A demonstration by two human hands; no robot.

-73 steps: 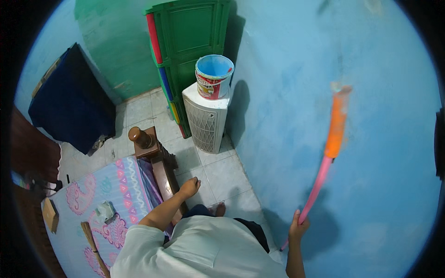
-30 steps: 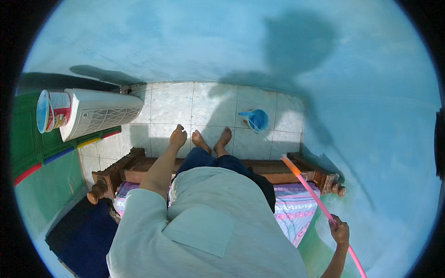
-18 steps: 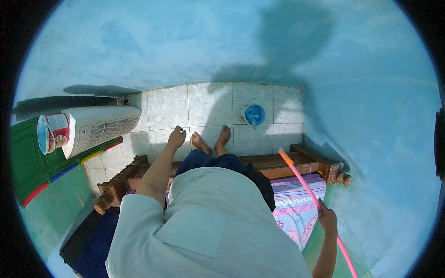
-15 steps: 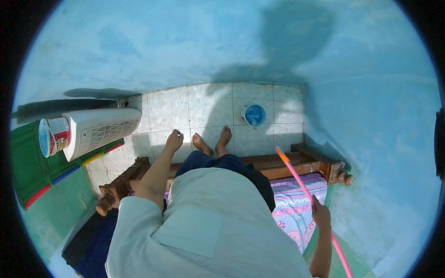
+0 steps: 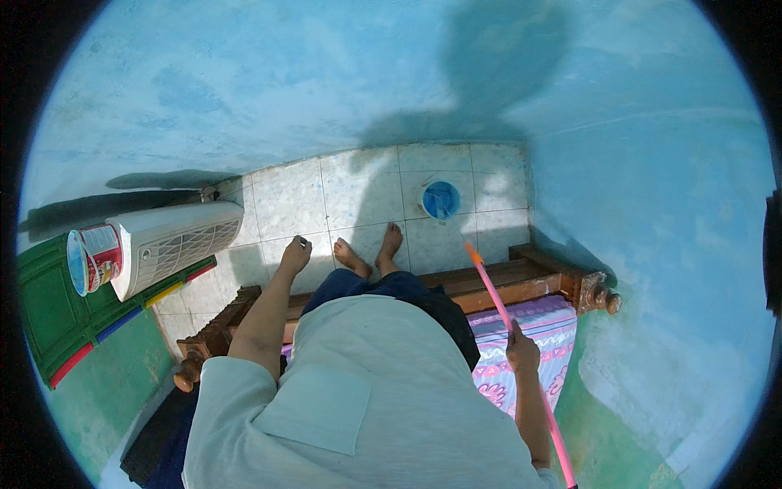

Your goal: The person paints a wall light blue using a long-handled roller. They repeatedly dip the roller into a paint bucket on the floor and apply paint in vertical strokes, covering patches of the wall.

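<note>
My right hand grips a long pink stick with an orange tip; the stick slants from lower right up toward the floor tiles, its tip over the wooden bed frame. My left hand hangs free in front of me, fingers loosely curled, holding nothing. Both my bare feet stand on the pale floor tiles just beyond the bed's edge. A patterned pink and purple mattress cover lies below my right hand.
A small blue round bowl sits on the tiles near the blue wall. At the left stands a white slatted bin with a blue-rimmed bucket on it, beside a green panel.
The view has turned from the green door corner to the bed end and floor. The stick, held high earlier, now points down over the bed frame; my right hand has shifted slightly left.
</note>
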